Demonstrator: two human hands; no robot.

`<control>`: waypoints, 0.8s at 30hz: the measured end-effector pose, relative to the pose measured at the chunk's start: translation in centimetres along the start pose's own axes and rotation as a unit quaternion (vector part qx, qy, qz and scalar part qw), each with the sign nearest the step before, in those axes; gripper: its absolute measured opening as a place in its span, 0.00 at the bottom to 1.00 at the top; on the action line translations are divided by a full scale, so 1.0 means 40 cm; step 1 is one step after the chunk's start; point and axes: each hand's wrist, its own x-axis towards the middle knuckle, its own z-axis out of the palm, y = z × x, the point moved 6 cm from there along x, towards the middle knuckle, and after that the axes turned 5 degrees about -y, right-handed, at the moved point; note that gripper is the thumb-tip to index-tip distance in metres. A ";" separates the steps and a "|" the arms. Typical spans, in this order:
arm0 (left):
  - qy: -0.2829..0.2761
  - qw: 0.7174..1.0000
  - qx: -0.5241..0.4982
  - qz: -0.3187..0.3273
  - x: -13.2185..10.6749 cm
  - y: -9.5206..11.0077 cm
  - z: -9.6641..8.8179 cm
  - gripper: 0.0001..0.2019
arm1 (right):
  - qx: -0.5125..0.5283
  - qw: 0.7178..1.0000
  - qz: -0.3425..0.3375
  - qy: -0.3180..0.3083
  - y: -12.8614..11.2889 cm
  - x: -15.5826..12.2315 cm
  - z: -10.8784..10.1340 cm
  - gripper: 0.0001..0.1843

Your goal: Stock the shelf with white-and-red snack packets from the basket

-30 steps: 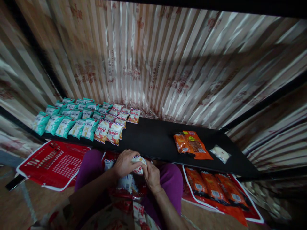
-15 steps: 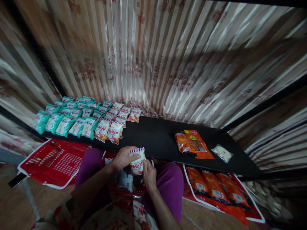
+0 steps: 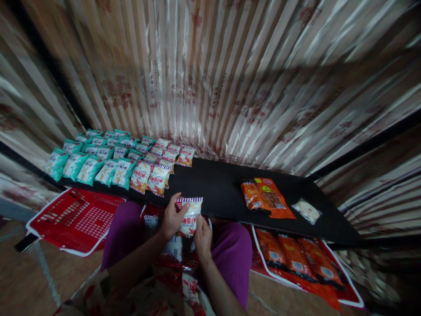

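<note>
Between my two hands, over my lap at the black shelf's front edge, is a small white snack bag [image 3: 190, 218] with a striped top seal and red lettering. My left hand [image 3: 173, 216] grips its left side, thumb across the front. On its lower right side my right hand [image 3: 203, 237] closes its fingers. Below them, a red basket between my knees holds more snack bags [image 3: 172, 249], partly hidden by my arms. Matching white bags [image 3: 158, 179] stand in rows on the shelf, beside rows of teal snack bags [image 3: 88, 170] to their left.
The black shelf [image 3: 210, 186] runs across, with a pleated curtain [image 3: 204, 87] behind it. Orange snack packs [image 3: 268, 199] and a clear-wrapped white item [image 3: 306, 210] lie on its right. Below are a red basket [image 3: 79, 219] at left and another with orange packs [image 3: 299, 259] at right.
The held snack bag has been turned more to face me and raised slightly. My left hand has shifted from its top corner to its left side.
</note>
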 end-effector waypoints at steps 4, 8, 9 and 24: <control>0.016 0.999 -0.040 -0.028 -0.007 -0.017 0.014 0.29 | 0.015 0.999 0.015 0.025 0.009 0.001 0.006 0.31; 0.018 0.998 -0.043 -0.048 -0.008 -0.025 0.019 0.26 | 0.020 0.999 0.025 0.031 0.010 0.003 0.012 0.33; 0.018 0.998 -0.040 -0.054 -0.009 -0.027 0.019 0.25 | 0.023 0.999 0.029 0.029 0.010 0.004 0.014 0.33; -0.055 0.994 -0.053 -0.080 -0.027 -0.058 0.034 0.22 | 0.100 0.991 0.082 0.019 0.031 0.030 0.031 0.33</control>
